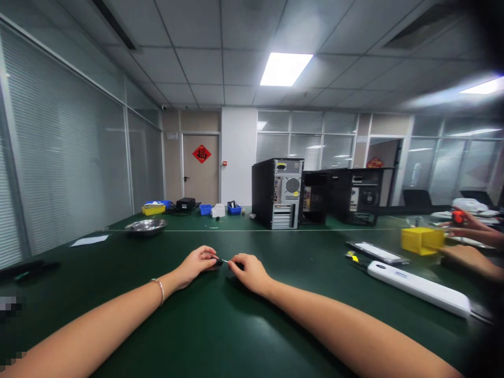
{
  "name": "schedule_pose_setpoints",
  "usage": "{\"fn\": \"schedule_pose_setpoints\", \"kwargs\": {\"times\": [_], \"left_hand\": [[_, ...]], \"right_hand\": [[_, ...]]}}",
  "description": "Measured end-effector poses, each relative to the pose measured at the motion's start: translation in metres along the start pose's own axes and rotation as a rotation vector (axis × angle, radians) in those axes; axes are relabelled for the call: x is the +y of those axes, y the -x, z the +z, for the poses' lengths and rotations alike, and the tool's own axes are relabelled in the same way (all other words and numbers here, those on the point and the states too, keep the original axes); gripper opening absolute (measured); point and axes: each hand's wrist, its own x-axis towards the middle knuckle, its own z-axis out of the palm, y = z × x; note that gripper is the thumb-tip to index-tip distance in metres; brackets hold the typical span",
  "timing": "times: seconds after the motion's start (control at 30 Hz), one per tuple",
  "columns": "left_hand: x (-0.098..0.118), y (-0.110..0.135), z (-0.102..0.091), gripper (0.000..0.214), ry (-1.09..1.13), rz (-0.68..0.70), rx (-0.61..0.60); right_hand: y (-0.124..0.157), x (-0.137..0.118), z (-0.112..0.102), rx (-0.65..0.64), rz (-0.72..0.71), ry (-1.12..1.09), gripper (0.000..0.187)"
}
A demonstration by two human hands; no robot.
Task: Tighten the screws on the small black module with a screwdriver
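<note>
Over the green tabletop (pixel 185 325), my two hands meet near the middle of the view. My left hand (pixel 199 264) is closed, its fingertips pinching a small black part (pixel 218 261) whose kind I cannot make out. My right hand (pixel 250 271) is closed around what looks like a small screwdriver; its thin metal shaft (pixel 224 261) points left and reaches the black part. The dark handle is mostly covered by my right fingers. Both wrists hang low, close to the table surface.
A metal bowl (pixel 146 227) and a paper sheet (pixel 90 240) lie at left. Beyond stand small blue bins (pixel 205 210) and computer towers (pixel 263 194). On the right are a white power strip (pixel 419 287), a yellow bin (pixel 421 241) and another person's hands (pixel 472 257).
</note>
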Motion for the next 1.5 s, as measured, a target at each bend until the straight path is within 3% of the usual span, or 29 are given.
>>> {"fn": "schedule_pose_setpoints", "kwargs": {"times": [0.1, 0.3, 0.6, 0.97, 1.1, 1.33, 1.5], "left_hand": [[0.001, 0.001, -0.002, 0.046, 0.072, -0.014, 0.034], [0.004, 0.0, 0.0, 0.044, -0.049, -0.01, 0.046], [0.008, 0.006, 0.01, 0.033, -0.539, 0.112, -0.092], [0.011, 0.012, 0.015, 0.029, -0.949, 0.264, -0.105], [0.015, 0.014, 0.017, 0.029, -0.863, 0.263, -0.099], [0.009, 0.006, 0.011, 0.037, -0.527, 0.133, -0.02], [0.011, 0.006, 0.012, 0.04, -0.401, 0.079, 0.007]], "right_hand": [[0.0, 0.0, 0.0, -0.001, -0.006, -0.005, 0.026], [0.0, 0.001, 0.001, -0.001, -0.011, -0.005, 0.027], [0.0, 0.002, 0.001, 0.002, -0.009, -0.012, 0.026], [-0.001, 0.001, 0.001, -0.003, 0.027, -0.016, 0.027], [-0.001, 0.002, 0.0, -0.005, 0.022, -0.023, 0.026], [-0.001, 0.001, 0.002, -0.026, 0.02, -0.001, 0.023], [0.001, -0.005, 0.003, -0.073, -0.021, 0.154, 0.036]]}}
